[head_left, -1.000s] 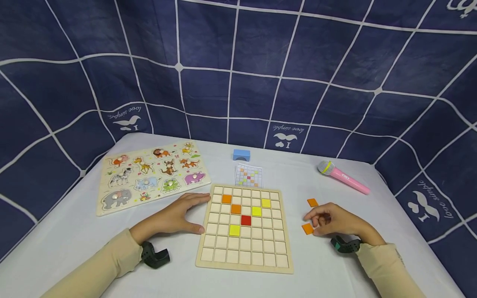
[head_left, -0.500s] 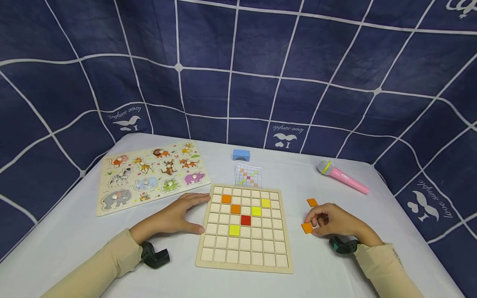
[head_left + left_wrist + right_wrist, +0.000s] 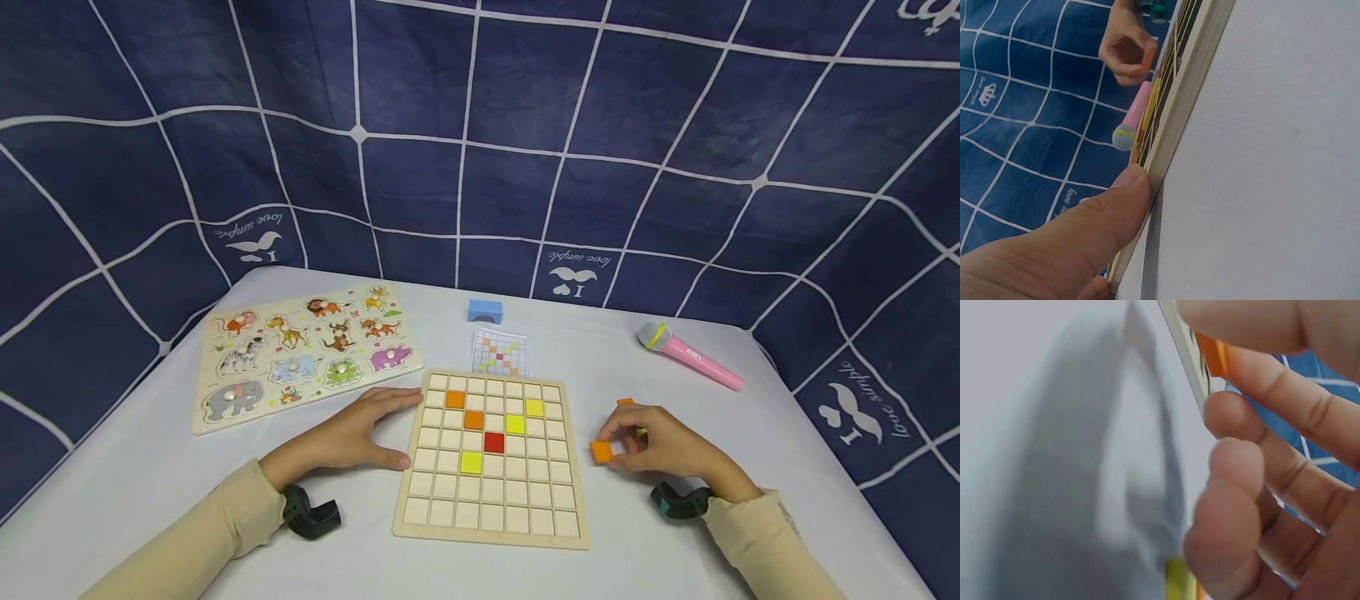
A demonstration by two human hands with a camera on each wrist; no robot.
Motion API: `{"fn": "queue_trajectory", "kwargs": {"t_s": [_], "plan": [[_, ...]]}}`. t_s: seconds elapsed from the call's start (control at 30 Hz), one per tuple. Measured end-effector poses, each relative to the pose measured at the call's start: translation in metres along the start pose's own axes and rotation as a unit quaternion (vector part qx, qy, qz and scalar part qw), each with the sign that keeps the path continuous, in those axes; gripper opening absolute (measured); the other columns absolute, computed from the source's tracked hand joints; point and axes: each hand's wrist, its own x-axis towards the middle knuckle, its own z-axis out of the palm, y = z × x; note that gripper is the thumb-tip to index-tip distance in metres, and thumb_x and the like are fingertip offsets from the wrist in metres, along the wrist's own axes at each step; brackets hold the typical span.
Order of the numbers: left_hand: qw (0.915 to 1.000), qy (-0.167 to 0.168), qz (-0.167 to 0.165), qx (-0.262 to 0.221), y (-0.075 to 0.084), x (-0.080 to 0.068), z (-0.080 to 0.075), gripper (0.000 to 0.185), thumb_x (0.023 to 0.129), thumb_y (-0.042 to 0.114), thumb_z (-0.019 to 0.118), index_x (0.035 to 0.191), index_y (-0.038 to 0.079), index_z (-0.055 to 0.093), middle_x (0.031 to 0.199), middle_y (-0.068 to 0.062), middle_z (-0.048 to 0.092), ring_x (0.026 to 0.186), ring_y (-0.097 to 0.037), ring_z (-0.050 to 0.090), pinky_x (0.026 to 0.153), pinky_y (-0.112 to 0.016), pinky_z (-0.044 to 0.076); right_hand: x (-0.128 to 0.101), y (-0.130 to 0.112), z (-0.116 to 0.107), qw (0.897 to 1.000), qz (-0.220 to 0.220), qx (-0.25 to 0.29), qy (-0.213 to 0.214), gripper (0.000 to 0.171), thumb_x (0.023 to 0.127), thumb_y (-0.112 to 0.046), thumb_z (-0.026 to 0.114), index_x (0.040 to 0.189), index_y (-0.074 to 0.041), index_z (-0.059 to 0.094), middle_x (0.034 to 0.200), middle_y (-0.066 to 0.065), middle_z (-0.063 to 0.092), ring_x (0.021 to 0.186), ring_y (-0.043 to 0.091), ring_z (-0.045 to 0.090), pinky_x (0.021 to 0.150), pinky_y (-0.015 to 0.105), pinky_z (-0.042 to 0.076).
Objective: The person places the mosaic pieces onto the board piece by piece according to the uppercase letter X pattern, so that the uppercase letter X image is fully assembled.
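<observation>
My right hand (image 3: 663,446) pinches an orange square tile (image 3: 602,452) between thumb and index finger, just right of the wooden grid board (image 3: 491,542). In the right wrist view the orange tile (image 3: 1213,355) shows between thumb and fingertip, the other fingers curled. On the board are two orange tiles (image 3: 454,400), a red tile (image 3: 494,442) and several yellow tiles (image 3: 515,425). My left hand (image 3: 348,433) lies at the board's left edge, thumb and fingers spread. The left wrist view has its thumb (image 3: 1129,190) against the board's side.
Beyond the right hand lies another orange tile (image 3: 626,402), and a yellow piece (image 3: 642,432) shows past its fingers. A pattern card (image 3: 500,350), a blue block (image 3: 485,312) and a pink microphone (image 3: 697,362) are farther back. An animal puzzle (image 3: 307,358) sits at left.
My right hand has moved left toward the board, and the orange tile has come with it, now raised and tilted. A yellow piece now shows behind that hand. My left hand stays in place.
</observation>
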Motion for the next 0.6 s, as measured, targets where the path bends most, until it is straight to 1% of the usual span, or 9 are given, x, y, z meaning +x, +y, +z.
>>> {"fn": "queue_trajectory", "kwargs": {"t_s": [0.07, 0.13, 0.3, 0.4, 0.6], "plan": [[1.0, 0.0, 0.0, 0.0, -0.001, 0.0, 0.0, 0.095, 0.082, 0.039, 0.095, 0.158, 0.0, 0.053, 0.166, -0.019, 0.047, 0.153, -0.047, 0.036, 0.122, -0.073, 0.026, 0.003, -0.002, 0.004, 1.0, 0.001, -0.001, 0.002, 0.027, 0.085, 0.0, 0.089, 0.107, -0.011, 0.077, 0.087, 0.008, 0.065, 0.065, 0.013, 0.053, 0.058, 0.021, 0.046], [1.0, 0.0, 0.001, 0.0, -0.001, 0.0, 0.0, 0.095, 0.082, 0.039, 0.095, 0.158, 0.0, 0.053, 0.166, -0.019, 0.047, 0.153, -0.047, 0.036, 0.123, -0.073, 0.026, 0.005, -0.003, 0.008, 1.0, 0.004, -0.005, 0.004, 0.027, 0.085, -0.001, 0.089, 0.107, -0.011, 0.077, 0.083, 0.006, 0.064, 0.064, 0.012, 0.053, 0.058, 0.021, 0.045], [1.0, 0.0, 0.001, 0.002, -0.001, 0.0, 0.0, 0.095, 0.082, 0.039, 0.095, 0.158, 0.0, 0.053, 0.166, -0.019, 0.047, 0.152, -0.047, 0.036, 0.122, -0.073, 0.027, 0.009, -0.006, 0.016, 1.0, 0.012, -0.006, 0.004, 0.027, 0.085, -0.002, 0.09, 0.106, -0.011, 0.076, 0.074, 0.001, 0.06, 0.065, 0.004, 0.051, 0.058, 0.021, 0.045], [1.0, 0.0, 0.001, 0.002, -0.001, 0.0, 0.0, 0.095, 0.082, 0.039, 0.095, 0.158, 0.0, 0.053, 0.166, -0.018, 0.047, 0.152, -0.047, 0.036, 0.122, -0.072, 0.027, 0.011, -0.008, 0.02, 1.0, 0.01, 0.001, 0.006, 0.027, 0.085, -0.003, 0.091, 0.107, -0.011, 0.077, 0.074, 0.002, 0.06, 0.065, 0.003, 0.05, 0.058, 0.021, 0.045], [1.0, 0.001, 0.004, 0.002, -0.002, 0.0, 0.0, 0.095, 0.082, 0.039, 0.095, 0.158, 0.0, 0.053, 0.165, -0.018, 0.047, 0.152, -0.047, 0.037, 0.122, -0.072, 0.027, 0.015, -0.012, 0.028, 1.0, 0.001, 0.014, 0.017, 0.027, 0.086, -0.006, 0.091, 0.108, -0.011, 0.077, 0.078, 0.007, 0.063, 0.063, 0.007, 0.05, 0.057, 0.022, 0.044]]}}
